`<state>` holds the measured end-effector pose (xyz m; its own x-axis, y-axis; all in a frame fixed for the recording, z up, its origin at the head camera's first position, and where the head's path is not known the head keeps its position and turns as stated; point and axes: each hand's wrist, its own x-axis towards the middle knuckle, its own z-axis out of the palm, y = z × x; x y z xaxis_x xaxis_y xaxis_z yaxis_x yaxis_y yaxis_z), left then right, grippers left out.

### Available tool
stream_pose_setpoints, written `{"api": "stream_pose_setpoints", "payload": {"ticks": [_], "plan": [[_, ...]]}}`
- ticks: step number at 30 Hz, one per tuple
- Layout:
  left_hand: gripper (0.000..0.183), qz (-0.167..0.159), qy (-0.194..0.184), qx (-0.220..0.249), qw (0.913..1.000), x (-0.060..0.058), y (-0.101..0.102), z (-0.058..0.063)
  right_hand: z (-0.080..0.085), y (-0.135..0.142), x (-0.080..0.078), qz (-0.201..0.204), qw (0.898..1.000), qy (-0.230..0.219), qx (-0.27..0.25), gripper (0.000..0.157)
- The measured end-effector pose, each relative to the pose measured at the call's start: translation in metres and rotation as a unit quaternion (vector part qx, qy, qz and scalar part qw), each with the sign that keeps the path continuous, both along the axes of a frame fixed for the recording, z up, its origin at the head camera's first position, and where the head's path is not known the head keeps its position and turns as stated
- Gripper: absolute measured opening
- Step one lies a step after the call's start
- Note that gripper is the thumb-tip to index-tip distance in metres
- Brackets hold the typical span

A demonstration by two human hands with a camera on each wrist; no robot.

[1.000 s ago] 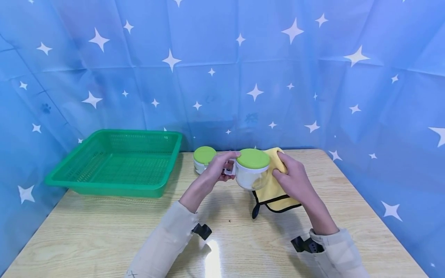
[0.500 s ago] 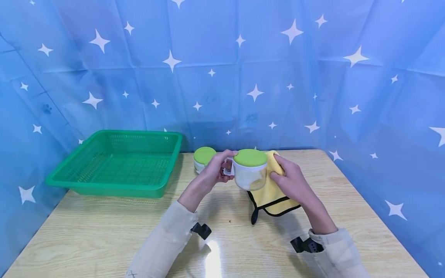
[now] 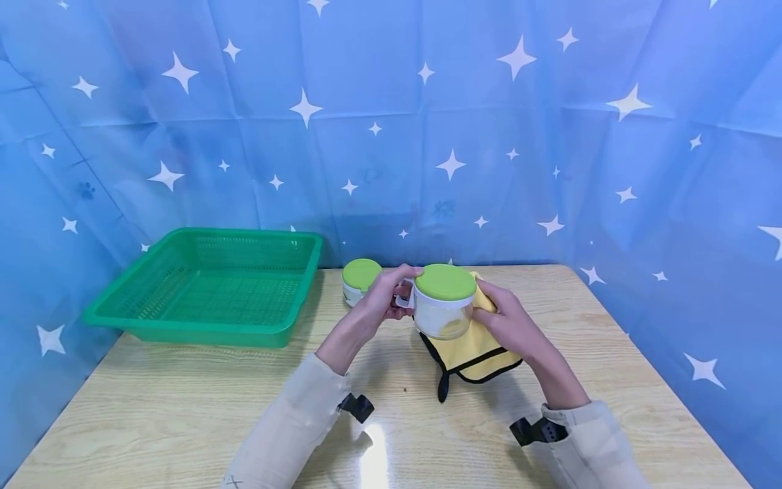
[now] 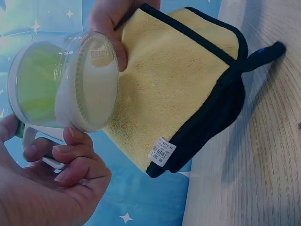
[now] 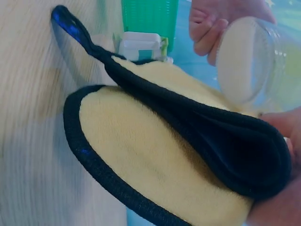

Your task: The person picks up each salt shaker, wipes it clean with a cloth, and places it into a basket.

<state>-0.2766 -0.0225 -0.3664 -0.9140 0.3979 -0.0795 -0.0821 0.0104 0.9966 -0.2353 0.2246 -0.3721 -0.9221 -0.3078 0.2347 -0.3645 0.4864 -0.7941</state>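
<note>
A clear jar (image 3: 442, 316) with a green lid (image 3: 446, 282) and a white side handle is held above the table. My left hand (image 3: 386, 297) grips that handle, its thumb resting at the lid's edge. In my right hand (image 3: 510, 317) is a folded yellow cloth (image 4: 160, 80) with black edging and a hanging loop, pressed against the far right side of the jar. The left wrist view shows the jar's ribbed base and a small white label on the cloth. The cloth covers much of my right fingers in the right wrist view.
A second, smaller green-lidded container (image 3: 360, 275) stands on the table behind my left hand. At the back left sits a green plastic basket (image 3: 183, 331). A blue star-patterned curtain (image 3: 391, 136) hangs behind the wooden table (image 3: 201, 421).
My right hand and the cloth have shifted slightly left, and the cloth now lies more behind and under the jar. The left hand keeps its hold with little movement.
</note>
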Motion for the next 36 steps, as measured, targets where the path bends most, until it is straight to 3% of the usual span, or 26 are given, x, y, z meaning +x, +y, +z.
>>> {"api": "stream_pose_setpoints", "payload": {"ticks": [9, 15, 25, 32, 36], "plan": [[0.044, -0.030, 0.000, -0.027, 0.9992, 0.003, 0.002, 0.000, -0.003, 0.005, -0.003, 0.013, 0.998, -0.007, -0.061, 0.047], [0.041, -0.035, 0.003, -0.035, 0.9988, 0.005, 0.004, 0.001, -0.007, 0.007, -0.006, 0.043, 0.994, -0.020, -0.095, 0.049], [0.042, -0.043, 0.016, -0.027, 0.9986, 0.010, 0.004, 0.003, -0.018, 0.009, -0.012, 0.101, 0.991, -0.027, -0.079, 0.052], [0.036, -0.059, 0.013, -0.047, 0.9971, 0.008, 0.006, 0.001, -0.016, 0.007, -0.010, 0.108, 0.983, -0.008, -0.151, 0.051], [0.037, -0.065, 0.017, -0.059, 0.9960, 0.006, 0.006, 0.000, -0.016, 0.007, -0.010, 0.131, 0.978, -0.007, -0.160, 0.052]]}}
